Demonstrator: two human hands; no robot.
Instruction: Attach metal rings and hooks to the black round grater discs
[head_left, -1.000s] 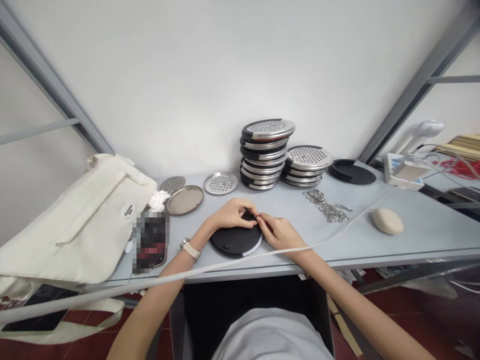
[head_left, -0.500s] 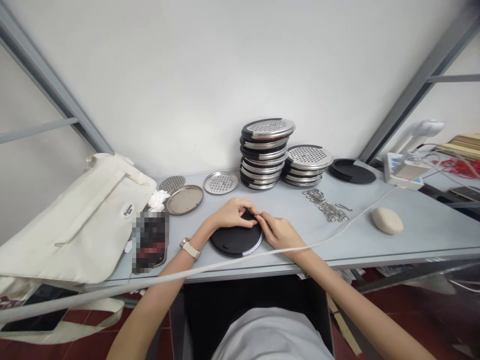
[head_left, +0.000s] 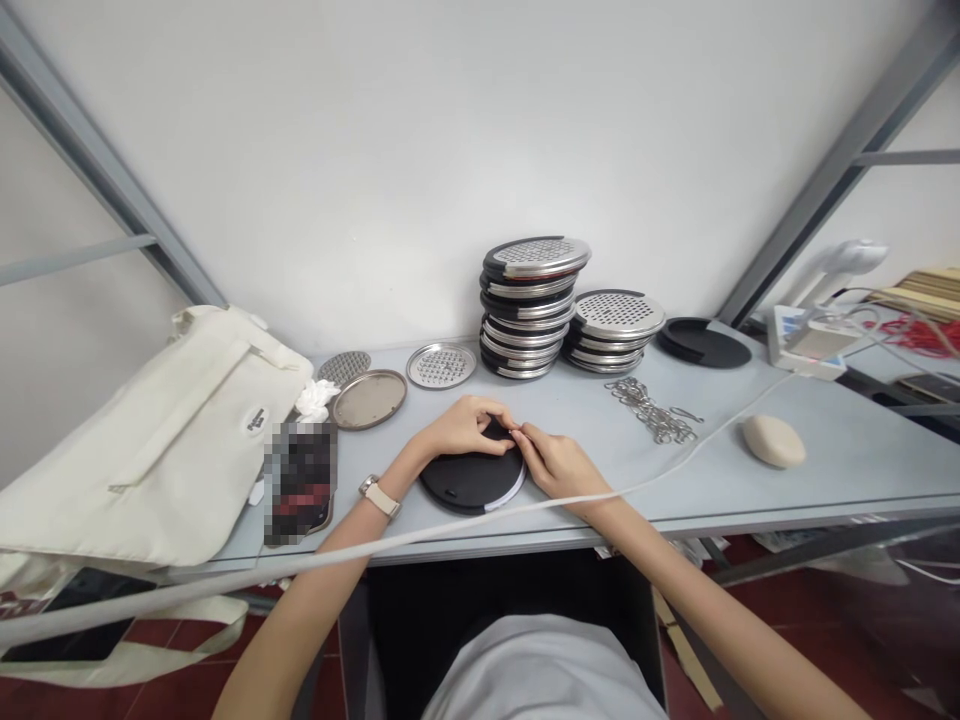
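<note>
- Black disc [head_left: 469,482]: lower centre of the frame, on the surface [head_left: 862,455].
- Left hand [head_left: 466,426]: curled over the disc, holding it.
- Right hand [head_left: 556,462]: pinched narrow at its rim; anything between too small to tell.

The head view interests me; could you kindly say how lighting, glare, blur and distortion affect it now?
Head view: soft, even light on the wall, mild highlights on the stacked metal discs; head view: metal posts splay outward, probably wide-angle distortion; head view: pixelation masks most of a flat item; head view: detail where the left hand meets the right hand is too small to read.
</note>
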